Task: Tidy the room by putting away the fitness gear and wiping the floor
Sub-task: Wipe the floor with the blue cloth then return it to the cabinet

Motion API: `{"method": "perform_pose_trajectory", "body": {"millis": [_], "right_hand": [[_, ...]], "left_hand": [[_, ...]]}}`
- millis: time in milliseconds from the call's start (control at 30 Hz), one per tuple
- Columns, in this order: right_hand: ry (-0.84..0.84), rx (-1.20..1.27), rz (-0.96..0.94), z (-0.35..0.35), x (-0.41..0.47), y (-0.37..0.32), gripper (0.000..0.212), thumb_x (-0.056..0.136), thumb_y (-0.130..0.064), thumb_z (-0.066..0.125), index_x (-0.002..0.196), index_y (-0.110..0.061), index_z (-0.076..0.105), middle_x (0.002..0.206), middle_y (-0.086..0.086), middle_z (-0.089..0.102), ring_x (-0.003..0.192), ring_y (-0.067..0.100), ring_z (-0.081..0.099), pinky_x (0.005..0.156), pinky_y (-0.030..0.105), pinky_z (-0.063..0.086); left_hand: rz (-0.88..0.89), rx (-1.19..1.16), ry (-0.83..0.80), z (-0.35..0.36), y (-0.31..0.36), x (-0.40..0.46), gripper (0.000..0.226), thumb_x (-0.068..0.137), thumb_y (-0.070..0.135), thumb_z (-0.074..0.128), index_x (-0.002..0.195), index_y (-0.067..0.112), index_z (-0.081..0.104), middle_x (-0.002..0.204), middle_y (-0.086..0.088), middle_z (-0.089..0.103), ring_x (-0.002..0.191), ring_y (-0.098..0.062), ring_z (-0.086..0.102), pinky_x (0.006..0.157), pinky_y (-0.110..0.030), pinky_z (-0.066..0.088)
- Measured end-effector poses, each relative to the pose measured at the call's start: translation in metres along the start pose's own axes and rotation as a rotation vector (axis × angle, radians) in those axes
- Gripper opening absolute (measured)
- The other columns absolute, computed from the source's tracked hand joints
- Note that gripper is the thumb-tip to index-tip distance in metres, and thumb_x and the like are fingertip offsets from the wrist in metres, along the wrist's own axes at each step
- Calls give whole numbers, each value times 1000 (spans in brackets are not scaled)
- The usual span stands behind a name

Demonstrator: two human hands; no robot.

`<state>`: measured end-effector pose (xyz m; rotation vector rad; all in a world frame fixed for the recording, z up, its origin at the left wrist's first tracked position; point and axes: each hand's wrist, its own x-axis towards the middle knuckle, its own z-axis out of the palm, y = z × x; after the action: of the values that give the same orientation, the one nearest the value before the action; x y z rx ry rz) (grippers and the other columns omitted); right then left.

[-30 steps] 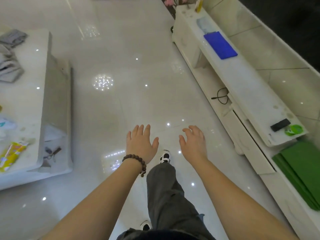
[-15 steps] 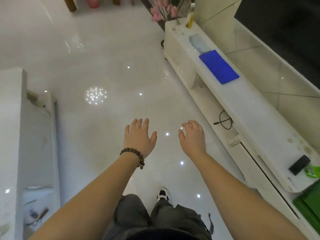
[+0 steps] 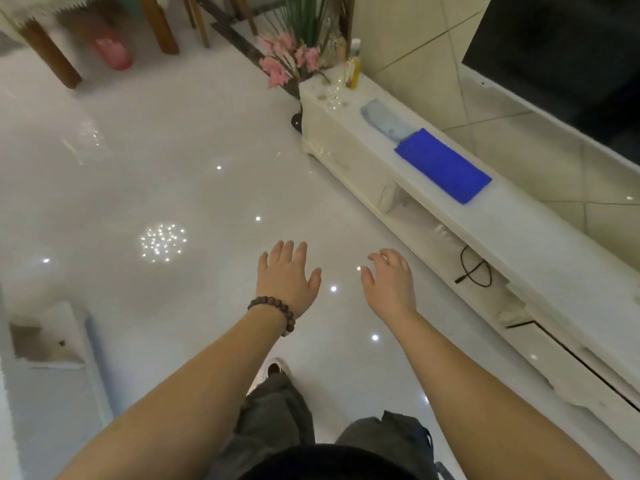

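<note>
Both hands reach forward over the glossy white floor [image 3: 166, 174], palms down, holding and touching nothing. The left hand [image 3: 285, 277], with a brown bead bracelet [image 3: 275, 311] at the wrist, has its fingers straight and close together, thumb splayed. The right hand [image 3: 391, 282] is relaxed, fingers slightly bent and apart. On the long white bench [image 3: 519, 244] along the right wall, a folded blue cloth [image 3: 443, 166] lies flat near its far end, with a pale cloth [image 3: 386, 121] just beyond it. No fitness gear can be made out.
</note>
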<state>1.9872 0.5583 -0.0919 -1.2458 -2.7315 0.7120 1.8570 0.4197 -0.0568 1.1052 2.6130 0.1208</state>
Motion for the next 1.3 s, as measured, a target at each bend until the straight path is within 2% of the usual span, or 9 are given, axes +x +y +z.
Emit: {"method": "perform_pose_trajectory", "body": {"millis": [167, 333, 600, 933, 1067, 1200, 1300], "right_hand": [[60, 29, 131, 4, 50, -45, 39, 99, -30, 44, 133, -11, 52, 145, 9, 40, 136, 24, 30, 114, 38, 23], [105, 7, 287, -5, 85, -31, 40, 99, -31, 42, 134, -13, 51, 145, 8, 40, 136, 23, 31, 114, 39, 24], [217, 51, 516, -22, 170, 33, 38, 98, -29, 45, 131, -10, 52, 142, 11, 43, 133, 26, 35, 112, 41, 29], [178, 145, 633, -31, 347, 134, 40, 98, -29, 44, 133, -11, 52, 143, 10, 43, 135, 25, 33, 113, 41, 28], [99, 132, 696, -17, 391, 181, 41, 99, -32, 42, 135, -14, 49, 147, 8, 39, 139, 23, 28, 116, 40, 25], [20, 61, 652, 10, 435, 234, 43, 99, -32, 42, 137, -14, 48, 148, 9, 37, 140, 25, 28, 116, 40, 23], [19, 8, 642, 32, 472, 281, 44, 98, -32, 45, 139, -13, 46, 149, 10, 36, 140, 27, 28, 116, 40, 22]], "left_hand": [[161, 43, -41, -35, -20, 86, 63, 98, 50, 27, 152, 19, 16, 159, -6, 18, 147, -24, 9, 119, -44, 8], [325, 49, -87, -42, 0, 153, 63, 99, 50, 27, 152, 18, 16, 159, -6, 19, 147, -24, 10, 119, -44, 10], [477, 81, -149, -33, 56, 270, 62, 99, 49, 28, 152, 19, 17, 159, -6, 19, 147, -23, 10, 120, -44, 9], [531, 186, -253, -12, 156, 460, 60, 99, 48, 29, 152, 20, 18, 159, -3, 18, 148, -21, 9, 120, -40, 7], [564, 238, -301, 17, 185, 526, 60, 100, 48, 28, 152, 20, 16, 160, -2, 15, 148, -20, 7, 120, -39, 6], [611, 288, -294, 63, 207, 594, 61, 99, 47, 30, 152, 20, 15, 160, -3, 16, 148, -20, 8, 120, -39, 7], [664, 321, -302, 112, 231, 651, 64, 98, 47, 32, 152, 19, 14, 160, -4, 14, 148, -22, 7, 119, -40, 8]]}}
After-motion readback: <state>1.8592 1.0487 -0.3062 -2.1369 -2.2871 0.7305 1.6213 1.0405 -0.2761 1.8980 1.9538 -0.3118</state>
